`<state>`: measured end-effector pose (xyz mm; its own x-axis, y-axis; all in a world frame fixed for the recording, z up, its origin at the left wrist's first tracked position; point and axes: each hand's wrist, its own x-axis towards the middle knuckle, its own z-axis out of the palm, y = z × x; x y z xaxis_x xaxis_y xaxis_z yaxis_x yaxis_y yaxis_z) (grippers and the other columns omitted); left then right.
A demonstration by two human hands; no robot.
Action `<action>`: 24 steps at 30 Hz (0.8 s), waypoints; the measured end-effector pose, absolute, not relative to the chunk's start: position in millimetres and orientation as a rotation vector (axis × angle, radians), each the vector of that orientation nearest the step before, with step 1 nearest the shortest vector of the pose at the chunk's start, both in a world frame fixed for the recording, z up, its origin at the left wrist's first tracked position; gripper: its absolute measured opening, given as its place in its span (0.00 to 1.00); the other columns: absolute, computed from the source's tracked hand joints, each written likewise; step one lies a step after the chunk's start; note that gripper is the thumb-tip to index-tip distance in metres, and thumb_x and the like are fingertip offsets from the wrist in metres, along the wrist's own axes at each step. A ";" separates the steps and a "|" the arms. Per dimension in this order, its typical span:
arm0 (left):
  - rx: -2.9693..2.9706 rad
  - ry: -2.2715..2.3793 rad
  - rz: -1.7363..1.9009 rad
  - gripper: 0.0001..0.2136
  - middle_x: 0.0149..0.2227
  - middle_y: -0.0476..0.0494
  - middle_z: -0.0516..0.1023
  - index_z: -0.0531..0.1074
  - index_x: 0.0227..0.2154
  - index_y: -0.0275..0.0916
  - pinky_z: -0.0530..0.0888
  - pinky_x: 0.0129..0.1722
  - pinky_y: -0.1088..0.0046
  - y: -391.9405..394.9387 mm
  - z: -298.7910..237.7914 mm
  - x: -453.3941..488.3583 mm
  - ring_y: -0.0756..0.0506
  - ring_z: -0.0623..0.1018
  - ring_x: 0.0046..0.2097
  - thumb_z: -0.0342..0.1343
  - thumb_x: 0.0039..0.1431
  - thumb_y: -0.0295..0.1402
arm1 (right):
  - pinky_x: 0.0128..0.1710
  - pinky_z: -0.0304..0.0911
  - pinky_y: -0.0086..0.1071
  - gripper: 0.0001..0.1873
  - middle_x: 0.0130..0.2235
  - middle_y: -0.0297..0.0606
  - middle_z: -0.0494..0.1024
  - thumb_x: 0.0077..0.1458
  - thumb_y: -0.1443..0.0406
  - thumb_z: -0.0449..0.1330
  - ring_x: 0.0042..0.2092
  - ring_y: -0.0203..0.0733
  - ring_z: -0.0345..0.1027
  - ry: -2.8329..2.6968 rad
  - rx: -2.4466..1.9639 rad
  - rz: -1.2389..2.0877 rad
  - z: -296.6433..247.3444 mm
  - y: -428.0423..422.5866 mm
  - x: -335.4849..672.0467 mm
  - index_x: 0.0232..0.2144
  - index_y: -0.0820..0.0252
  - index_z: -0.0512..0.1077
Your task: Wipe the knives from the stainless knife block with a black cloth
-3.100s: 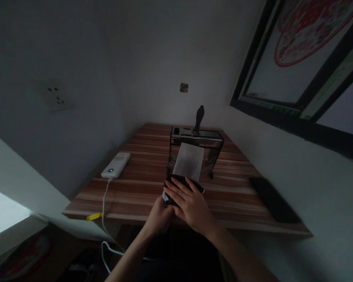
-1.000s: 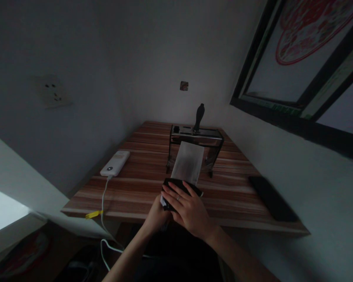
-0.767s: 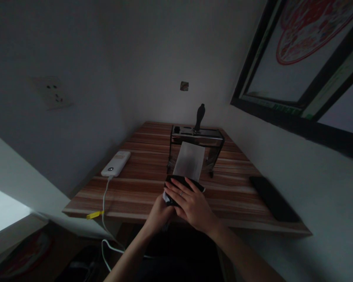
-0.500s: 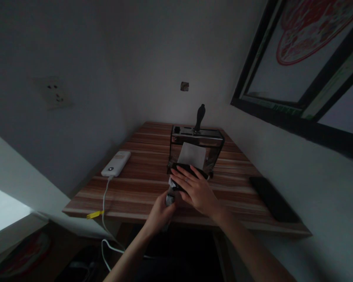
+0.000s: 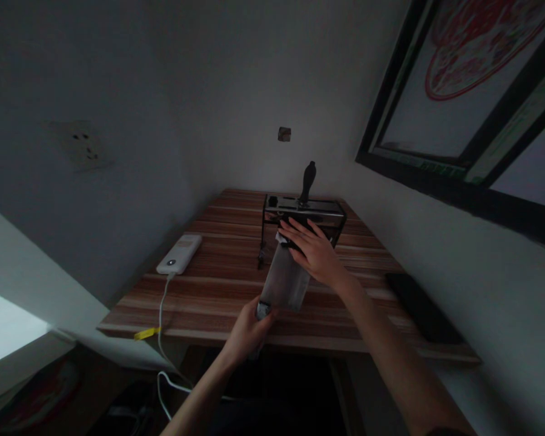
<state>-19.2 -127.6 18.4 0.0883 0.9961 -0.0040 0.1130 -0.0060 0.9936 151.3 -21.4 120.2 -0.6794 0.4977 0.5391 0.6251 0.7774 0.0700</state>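
Observation:
My left hand (image 5: pixel 249 330) is closed at the table's front edge, pinching the near end of a pale sheet (image 5: pixel 284 283). The sheet runs away from me up toward a metal stand (image 5: pixel 306 210) with a black upright handle (image 5: pixel 307 178). My right hand (image 5: pixel 312 248) reaches forward, with its fingers laid over a dark pad (image 5: pixel 293 235) that it holds against the sheet's far end, right in front of the stand. The pad is mostly hidden under the fingers.
All this sits on a striped wooden table (image 5: pixel 218 284) set in a wall corner. A white power bank (image 5: pixel 180 254) with a white cable (image 5: pixel 161 315) lies at the left. A black phone (image 5: pixel 420 307) lies at the right. There is a wall socket (image 5: pixel 79 142) and a framed picture (image 5: pixel 472 91).
My right hand slid the dark pad along the sheet from the near end to the stand. The sheet now lies uncovered between my hands. My left hand stayed put.

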 end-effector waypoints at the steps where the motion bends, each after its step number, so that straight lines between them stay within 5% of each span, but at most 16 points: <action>1: 1.328 1.222 1.083 0.12 0.16 0.58 0.56 0.63 0.28 0.36 0.53 0.13 0.83 -127.5 18.0 -18.9 0.57 0.56 0.15 0.53 0.52 0.41 | 0.61 0.38 0.44 0.24 0.61 0.32 0.56 0.60 0.66 0.47 0.63 0.37 0.42 -2.458 -0.843 -0.343 121.5 -19.3 152.2 0.59 0.55 0.54; 24: 1.289 1.251 1.192 0.06 0.19 0.53 0.64 0.67 0.26 0.35 0.60 0.18 0.83 -123.4 14.6 -18.5 0.55 0.60 0.20 0.53 0.46 0.33 | 0.61 0.38 0.47 0.28 0.61 0.36 0.56 0.56 0.68 0.50 0.63 0.39 0.42 -2.531 -0.795 -0.283 81.0 -78.8 131.3 0.59 0.57 0.53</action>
